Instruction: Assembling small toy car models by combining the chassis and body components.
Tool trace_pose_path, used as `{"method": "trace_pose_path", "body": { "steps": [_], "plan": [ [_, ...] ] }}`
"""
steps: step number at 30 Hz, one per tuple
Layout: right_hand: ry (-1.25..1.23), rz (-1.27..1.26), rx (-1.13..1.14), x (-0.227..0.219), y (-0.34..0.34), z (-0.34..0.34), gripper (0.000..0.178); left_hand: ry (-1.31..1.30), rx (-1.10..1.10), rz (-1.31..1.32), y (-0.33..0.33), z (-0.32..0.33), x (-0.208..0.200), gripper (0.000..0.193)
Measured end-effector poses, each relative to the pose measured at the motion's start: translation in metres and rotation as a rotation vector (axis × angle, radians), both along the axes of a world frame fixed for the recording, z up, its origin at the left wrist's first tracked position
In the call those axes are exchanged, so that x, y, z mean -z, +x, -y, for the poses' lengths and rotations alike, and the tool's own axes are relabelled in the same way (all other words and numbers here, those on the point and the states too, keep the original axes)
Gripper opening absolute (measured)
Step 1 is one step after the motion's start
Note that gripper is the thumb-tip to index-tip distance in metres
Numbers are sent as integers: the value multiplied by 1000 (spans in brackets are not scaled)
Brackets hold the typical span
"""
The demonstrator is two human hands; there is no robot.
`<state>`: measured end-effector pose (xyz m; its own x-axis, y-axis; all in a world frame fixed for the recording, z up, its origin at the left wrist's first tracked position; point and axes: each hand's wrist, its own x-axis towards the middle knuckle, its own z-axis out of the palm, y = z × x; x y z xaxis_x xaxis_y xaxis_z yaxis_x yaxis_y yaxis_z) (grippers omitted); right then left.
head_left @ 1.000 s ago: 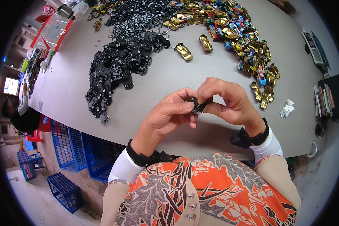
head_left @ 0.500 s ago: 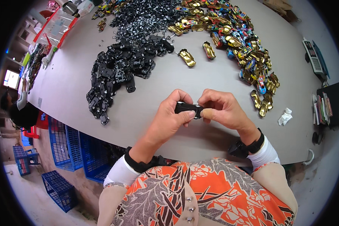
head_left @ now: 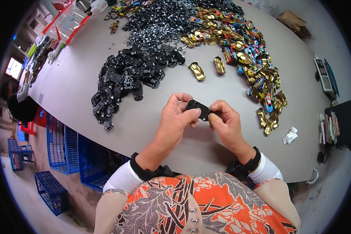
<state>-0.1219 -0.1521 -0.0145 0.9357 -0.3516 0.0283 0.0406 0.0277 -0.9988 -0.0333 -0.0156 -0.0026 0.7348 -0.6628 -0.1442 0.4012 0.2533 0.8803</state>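
Observation:
My left hand (head_left: pixel 175 120) grips a black toy car chassis (head_left: pixel 197 107) between thumb and fingers, held above the table's near part. At the chassis's right end, my right hand (head_left: pixel 226 121) is closed in a pinch; any small part under those fingertips is hidden. Beyond my left hand spreads a pile of black chassis (head_left: pixel 119 74). Two shiny car bodies lie apart from the rest: a gold one (head_left: pixel 197 71) and a gold-and-red one (head_left: pixel 219 65). Gold and multicoloured car bodies (head_left: pixel 257 70) form a long heap on the right.
Small wheel-and-axle parts (head_left: pixel 156 29) are heaped at the far middle. A crumpled tissue (head_left: pixel 290 135) lies at the right, near a scale (head_left: pixel 324 74). Blue crates (head_left: pixel 60 144) stand below the table's left edge. Another person (head_left: pixel 19 97) sits at the far left.
The chassis has tilted and its flat black face shows more. My right hand has shifted its pinch at the chassis's right end. The whole view has moved slightly.

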Motion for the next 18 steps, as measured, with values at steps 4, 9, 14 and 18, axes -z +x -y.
{"method": "trace_pose_path", "body": {
  "steps": [4,9,14,18],
  "plan": [
    [-186,-13,-289,-2,-4,7,5,-24,-26,79,2,-2,14,28],
    [-29,-72,-198,-27,6,34,5,29,208,-59,1,-17,-2,30],
    [150,-5,-365,-30,16,30,6,110,268,166,3,-21,-5,43],
    [210,-43,-385,-26,16,25,6,135,254,290,1,-24,-4,48]
  ]
}}
